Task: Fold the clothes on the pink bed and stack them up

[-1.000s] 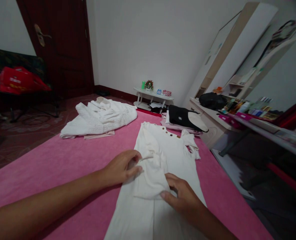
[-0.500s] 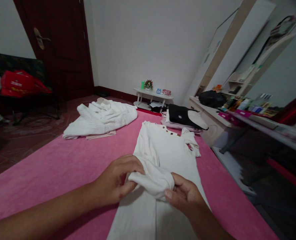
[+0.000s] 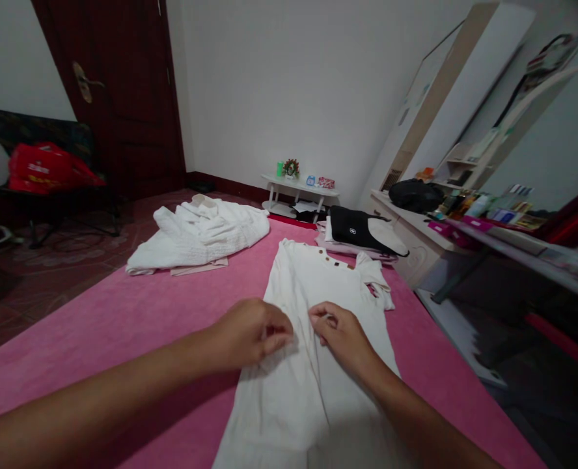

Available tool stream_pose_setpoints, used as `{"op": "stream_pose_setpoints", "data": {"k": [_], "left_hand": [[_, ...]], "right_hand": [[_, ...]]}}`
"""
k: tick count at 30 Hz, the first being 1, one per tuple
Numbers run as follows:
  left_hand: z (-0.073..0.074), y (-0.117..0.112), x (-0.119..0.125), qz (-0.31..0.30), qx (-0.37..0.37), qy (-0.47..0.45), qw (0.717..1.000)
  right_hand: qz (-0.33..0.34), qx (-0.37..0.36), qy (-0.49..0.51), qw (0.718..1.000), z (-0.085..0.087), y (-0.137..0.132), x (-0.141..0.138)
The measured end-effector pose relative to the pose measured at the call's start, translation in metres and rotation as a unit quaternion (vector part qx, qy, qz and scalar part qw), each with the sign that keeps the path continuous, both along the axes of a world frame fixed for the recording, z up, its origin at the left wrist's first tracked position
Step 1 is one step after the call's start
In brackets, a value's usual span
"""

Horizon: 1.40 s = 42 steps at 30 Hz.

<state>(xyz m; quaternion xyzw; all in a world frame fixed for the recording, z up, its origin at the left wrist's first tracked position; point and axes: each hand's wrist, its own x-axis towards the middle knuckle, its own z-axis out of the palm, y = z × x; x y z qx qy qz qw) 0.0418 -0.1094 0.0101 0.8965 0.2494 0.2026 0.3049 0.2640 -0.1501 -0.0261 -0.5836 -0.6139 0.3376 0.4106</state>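
Observation:
A long white dress (image 3: pixel 347 286) with buttons along its neckline lies flat on the pink bed cover (image 3: pixel 172 319). One long sleeve (image 3: pixel 296 306) runs lengthwise over its front, with a few creases. My left hand (image 3: pixel 260 332) is at the sleeve's left edge, its thumb and fingers closed in a pinch on the cloth. On the other side, my right hand (image 3: pixel 335 326) has its fingers curled and closed at the sleeve's right edge. The exact grip of the fingertips is partly hidden. The dress's other sleeve (image 3: pixel 374 277) is bunched near the right shoulder.
A loose pile of white clothes (image 3: pixel 206 228) lies at the bed's far left. Folded clothes with a black piece (image 3: pixel 350 225) on top are stacked far right. A cluttered dresser (image 3: pixel 416 215) flanks the bed on the right; a chair holds a red bag (image 3: pixel 49 169).
The bunched sleeve end that both hands held is now laid down along the dress. My right hand has moved up and slightly left; my left hand has shifted slightly right.

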Motion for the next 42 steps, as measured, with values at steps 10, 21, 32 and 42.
{"op": "stream_pose_setpoints", "data": {"k": [10, 21, 32, 42], "left_hand": [[-0.030, 0.162, 0.037, 0.327, -0.028, -0.030, 0.944], [-0.044, 0.216, 0.085, 0.422, -0.163, -0.040, 0.891], [-0.022, 0.230, 0.120, 0.264, -0.355, -0.129, 0.888], [-0.070, 0.233, 0.111, 0.295, -0.203, -0.191, 0.914]], "right_hand": [[0.075, 0.165, -0.087, 0.980, -0.019, -0.001, -0.009], [0.099, 0.149, -0.081, 0.980, -0.022, 0.005, -0.005], [0.054, 0.212, -0.137, 0.966, -0.021, 0.002, -0.007], [0.052, 0.158, -0.266, 0.949, -0.028, 0.003, -0.007]]}}
